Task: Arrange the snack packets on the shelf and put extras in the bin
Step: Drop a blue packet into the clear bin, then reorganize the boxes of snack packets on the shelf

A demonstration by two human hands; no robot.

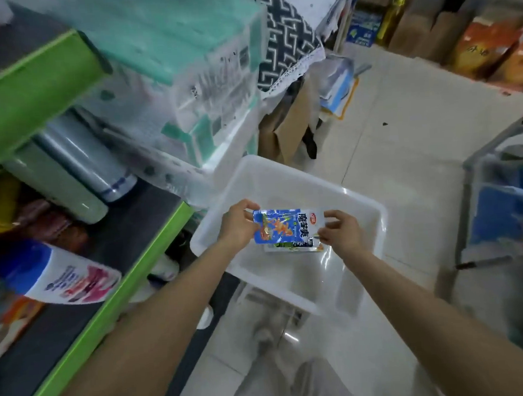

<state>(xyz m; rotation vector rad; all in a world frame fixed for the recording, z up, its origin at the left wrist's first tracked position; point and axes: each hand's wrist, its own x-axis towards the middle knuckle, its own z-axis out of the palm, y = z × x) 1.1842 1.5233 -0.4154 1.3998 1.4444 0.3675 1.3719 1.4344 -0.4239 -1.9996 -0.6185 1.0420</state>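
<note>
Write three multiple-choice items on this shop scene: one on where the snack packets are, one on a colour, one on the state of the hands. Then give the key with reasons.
1. Where are the blue and white foil snack packets?
A. Over the white plastic bin
B. On the green-edged shelf
C. On the floor

2. What colour is the shelf's front edge?
A. Red
B. Green
C. Black

3. What are the hands doing?
A. Both hang idle
B. Only the right hand holds
C. Left hand and right hand both hold the packets

Key: A, the packets are held above the bin's inside; B, the shelf lip is bright green; C, fingers of each hand pinch an end of the packets.
</note>
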